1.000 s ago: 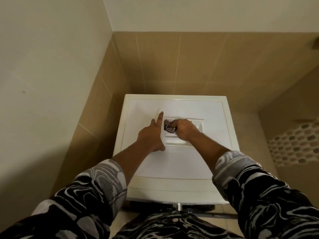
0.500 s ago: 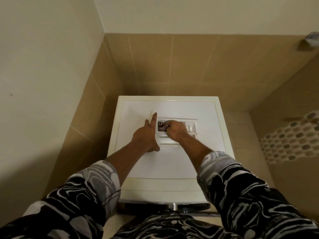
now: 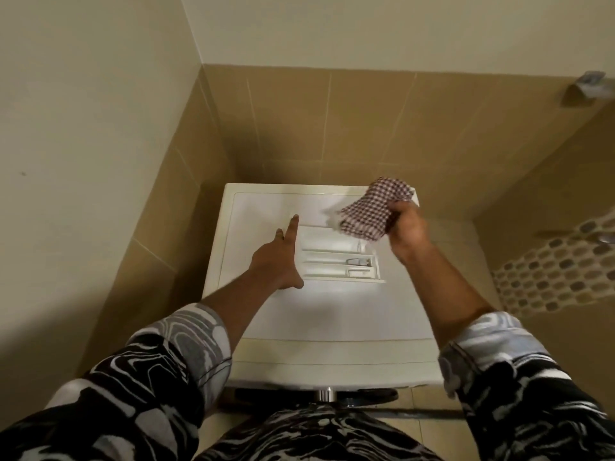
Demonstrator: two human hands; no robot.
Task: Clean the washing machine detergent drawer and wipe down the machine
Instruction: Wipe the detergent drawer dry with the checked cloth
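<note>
Machine top (image 3: 319,314): drawer (image 3: 336,261) between left hand (image 3: 278,261), right hand (image 3: 407,227).

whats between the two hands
The detergent drawer lies between the left hand and the right hand, which grips the cloth; the head view shows it.

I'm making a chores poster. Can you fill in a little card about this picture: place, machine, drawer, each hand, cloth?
Place: a corner with tan wall tiles
Machine: white washing machine, seen from above
Drawer: detergent drawer in the machine's top, its white compartments showing
Left: left hand rests flat on the machine top, just left of the drawer, index finger straight
Right: right hand grips the cloth, raised near the back right
Cloth: cloth is dark red and white checked, bunched, over the drawer's far right corner
</note>
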